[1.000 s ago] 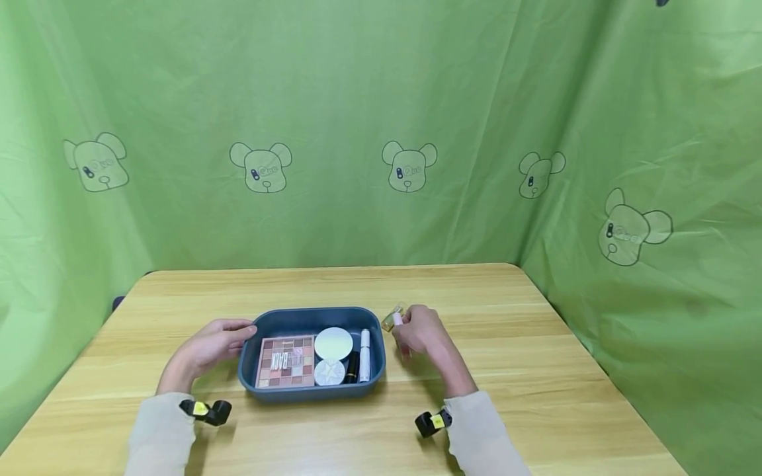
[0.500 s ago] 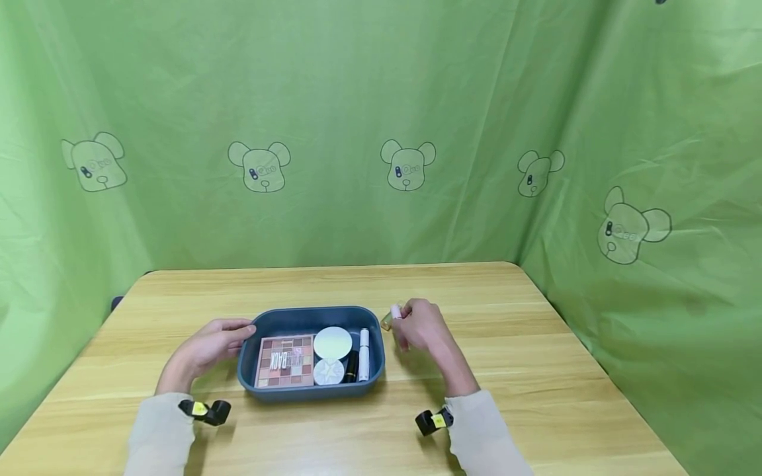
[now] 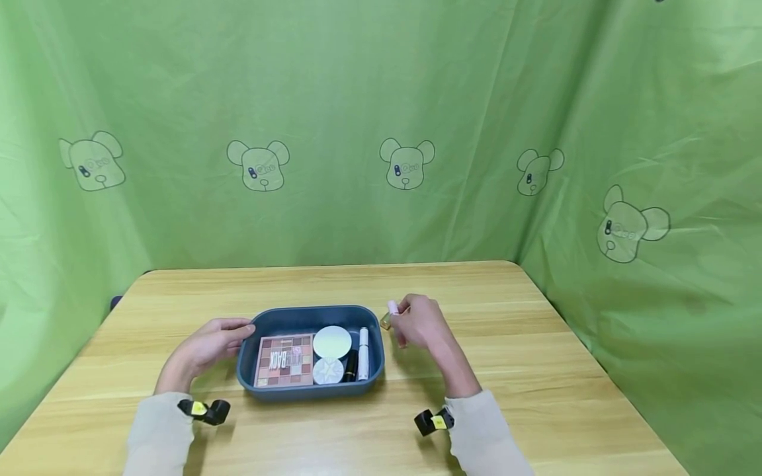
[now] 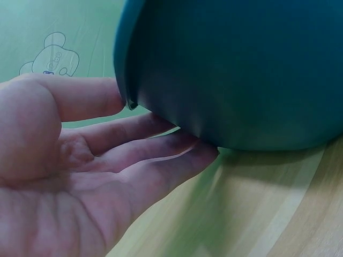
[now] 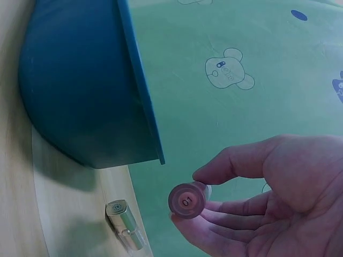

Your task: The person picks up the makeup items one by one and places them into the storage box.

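Observation:
My left hand (image 3: pixel 210 342) holds the left end of a dark blue plastic bin (image 3: pixel 309 395), its thumb on the rim and its fingers against the outer wall in the left wrist view. Inside the bin lie an eyeshadow palette (image 3: pixel 284 361), two round white compacts, a black tube (image 3: pixel 351 366) and a white tube (image 3: pixel 364 354). Right of the bin, my right hand (image 3: pixel 421 322) pinches a pale pink lip gloss tube (image 5: pixel 187 201) between thumb and fingers, its end marked 01. A gold lipstick with a clear part (image 5: pixel 124 225) lies on the table beside the bin, partly hidden in the head view.
The bin stands on a light wood table (image 3: pixel 333 433). Green curtains (image 3: pixel 333 132) printed with bear heads hang behind the table and along its sides. A black wrist camera (image 3: pixel 205 411) is strapped to each forearm.
My right hand has risen slightly and shifted left with the lip gloss tube, moving it off the gold lipstick. The left hand and the bin stay in place.

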The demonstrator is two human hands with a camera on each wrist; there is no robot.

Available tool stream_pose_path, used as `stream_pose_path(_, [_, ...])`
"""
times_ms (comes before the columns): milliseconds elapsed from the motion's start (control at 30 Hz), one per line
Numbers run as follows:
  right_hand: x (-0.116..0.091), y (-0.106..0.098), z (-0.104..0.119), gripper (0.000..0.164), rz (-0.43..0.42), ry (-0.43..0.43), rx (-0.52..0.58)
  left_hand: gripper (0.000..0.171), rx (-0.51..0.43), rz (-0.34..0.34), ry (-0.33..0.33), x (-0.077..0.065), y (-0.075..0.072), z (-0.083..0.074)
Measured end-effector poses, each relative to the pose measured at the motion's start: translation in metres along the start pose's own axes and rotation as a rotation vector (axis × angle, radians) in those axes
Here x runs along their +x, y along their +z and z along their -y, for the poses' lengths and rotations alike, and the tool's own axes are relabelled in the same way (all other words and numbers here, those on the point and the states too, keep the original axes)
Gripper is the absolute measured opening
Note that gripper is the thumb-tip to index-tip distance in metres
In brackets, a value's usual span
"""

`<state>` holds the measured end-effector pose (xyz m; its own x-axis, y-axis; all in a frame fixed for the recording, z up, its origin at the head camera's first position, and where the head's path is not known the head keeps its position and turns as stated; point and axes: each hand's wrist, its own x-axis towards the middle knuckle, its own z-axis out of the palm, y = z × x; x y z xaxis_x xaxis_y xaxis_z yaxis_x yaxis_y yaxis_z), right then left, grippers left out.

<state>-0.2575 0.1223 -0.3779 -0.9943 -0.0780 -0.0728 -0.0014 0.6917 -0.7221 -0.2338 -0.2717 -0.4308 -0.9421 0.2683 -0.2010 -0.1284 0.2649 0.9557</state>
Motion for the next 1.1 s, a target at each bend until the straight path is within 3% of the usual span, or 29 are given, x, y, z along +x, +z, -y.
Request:
stream_pose_path(267, [-0.004,0.004,0.007,0.020,-0.004,-0.011,0.056,0.060,0.006,0.002,-0.002,0.000,0.000,0.000])
stream_pose_path(1100, [-0.011,0.017,0.021,0.028,0.029,-0.054,0.045,0.058,0.001,0.004,0.002,0.000,0.000,0.000])
